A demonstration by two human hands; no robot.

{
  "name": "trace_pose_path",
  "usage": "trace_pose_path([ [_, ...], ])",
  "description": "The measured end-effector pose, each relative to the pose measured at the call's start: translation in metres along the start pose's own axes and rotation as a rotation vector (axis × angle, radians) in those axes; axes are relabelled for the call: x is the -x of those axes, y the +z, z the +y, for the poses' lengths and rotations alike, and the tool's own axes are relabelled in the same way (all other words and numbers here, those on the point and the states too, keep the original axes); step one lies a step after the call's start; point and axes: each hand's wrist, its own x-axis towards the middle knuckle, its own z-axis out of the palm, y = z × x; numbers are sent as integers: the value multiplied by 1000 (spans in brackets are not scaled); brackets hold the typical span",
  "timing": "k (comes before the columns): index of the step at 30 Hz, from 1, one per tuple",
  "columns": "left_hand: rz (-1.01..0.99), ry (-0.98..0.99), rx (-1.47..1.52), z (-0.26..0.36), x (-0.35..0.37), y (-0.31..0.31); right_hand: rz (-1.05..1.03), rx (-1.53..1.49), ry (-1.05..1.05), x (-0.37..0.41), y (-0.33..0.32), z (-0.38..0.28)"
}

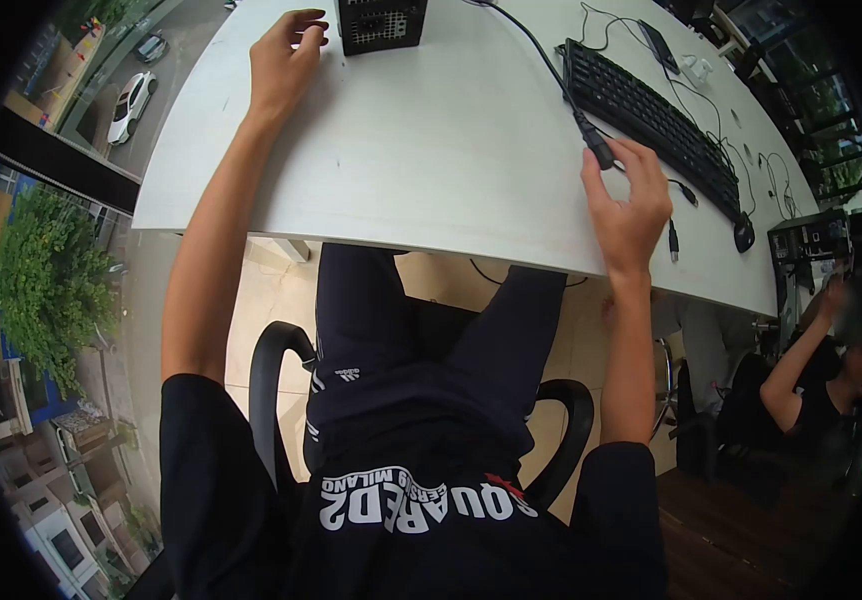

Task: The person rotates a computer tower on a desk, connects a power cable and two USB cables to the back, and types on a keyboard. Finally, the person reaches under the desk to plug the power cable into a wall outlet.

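At the upper left of the white table (401,150), my left hand (289,62) has its fingers apart and holds nothing. It is just left of a black box with a perforated face (382,27), which the top edge of the view cuts off. On the right, the fingers of my right hand (629,200) are closed around the black plug (596,145) of a thick cable (534,42). That cable runs up and left toward the top edge. Beyond the hand lies a black keyboard (651,115).
A black mouse (744,233), a phone (658,46), a white adapter (696,70) and loose cable connectors (674,241) lie on the right. Another person (801,390) sits at the lower right, near a black computer case (811,238). A window is on the left.
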Motion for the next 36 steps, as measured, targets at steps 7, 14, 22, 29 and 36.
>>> trace_pose_path([
  [7,193,-231,85,-15,-34,-4,589,-367,165,-35,-71,-28],
  [14,378,-2,-129,-11,-50,27,1196,-599,-35,-56,-198,8],
  [22,337,195,-71,15,-48,24,406,-787,108,-79,-73,-71],
  [29,267,146,82,33,-40,18,-635,-400,-51,-84,84,-115],
  [36,174,112,291,46,-39,16,-514,-352,9,-99,150,-106],
])
